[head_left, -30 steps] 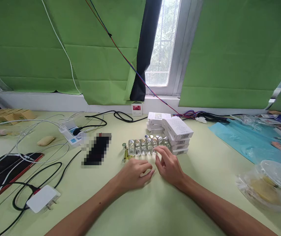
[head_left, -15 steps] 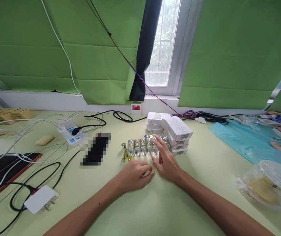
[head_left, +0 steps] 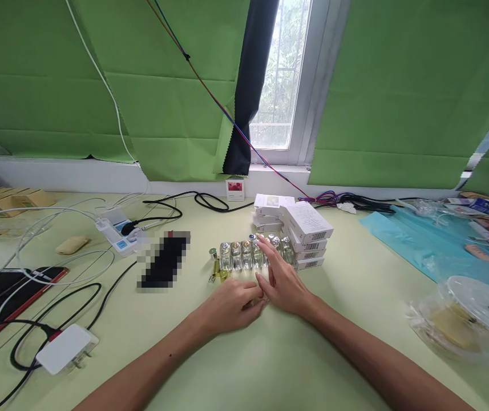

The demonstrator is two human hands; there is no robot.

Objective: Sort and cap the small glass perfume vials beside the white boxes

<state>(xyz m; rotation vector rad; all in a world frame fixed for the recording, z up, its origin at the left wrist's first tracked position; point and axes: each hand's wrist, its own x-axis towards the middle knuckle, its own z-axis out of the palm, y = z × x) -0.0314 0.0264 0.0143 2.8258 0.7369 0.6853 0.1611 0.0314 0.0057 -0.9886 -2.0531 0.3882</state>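
Hands: left hand (head_left: 236, 303) loosely curled, contents hidden; right hand (head_left: 286, 287) part-open, nothing visibly held, contact unclear | Location: glass bottles (head_left: 246, 257) rowed mid-worktop (head_left: 244, 368), toward far edge | Step (judged): reaching over row | Next (judged): light fingertip contact, neighbours kept upright

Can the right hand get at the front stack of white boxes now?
Probably yes: the right hand is close to the front stack of white boxes, with nothing visible blocking its near side; the fingers are by the row of bottles.
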